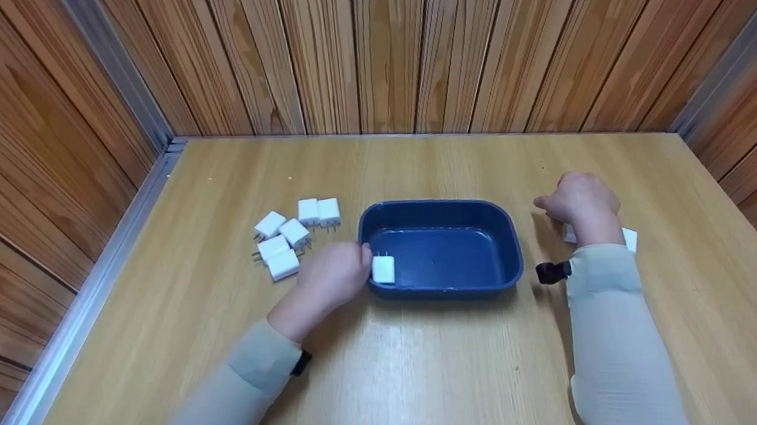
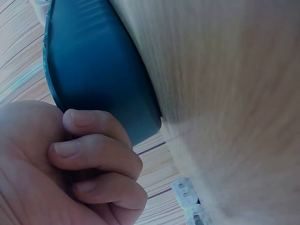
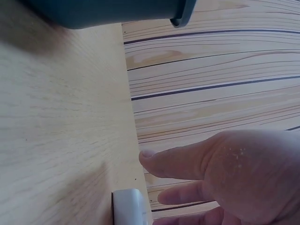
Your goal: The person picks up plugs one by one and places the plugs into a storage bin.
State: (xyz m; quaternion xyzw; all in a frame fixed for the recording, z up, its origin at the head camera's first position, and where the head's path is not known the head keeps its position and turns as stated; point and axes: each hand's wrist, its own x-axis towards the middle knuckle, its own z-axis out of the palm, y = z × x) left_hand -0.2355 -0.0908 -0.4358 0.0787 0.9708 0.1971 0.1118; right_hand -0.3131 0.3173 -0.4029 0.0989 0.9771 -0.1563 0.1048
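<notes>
White plug [image 1: 384,271] right there at the left side of the blue tray [image 1: 456,293], prongs pointing away from the person, just beside the left hand [image 1: 332,272]! The visible fingers are curled in, but whether they pinch that plug, I can't tell from here. Across the wooden table [image 1: 422,375], the right hand [image 1: 579,201] hovers with thumb stretched and fingers loosely extended, white blocks [image 1: 630,239] peeking out around its wrist. Six more plugs [image 1: 284,266] lie bunched left of the tray.
</notes>
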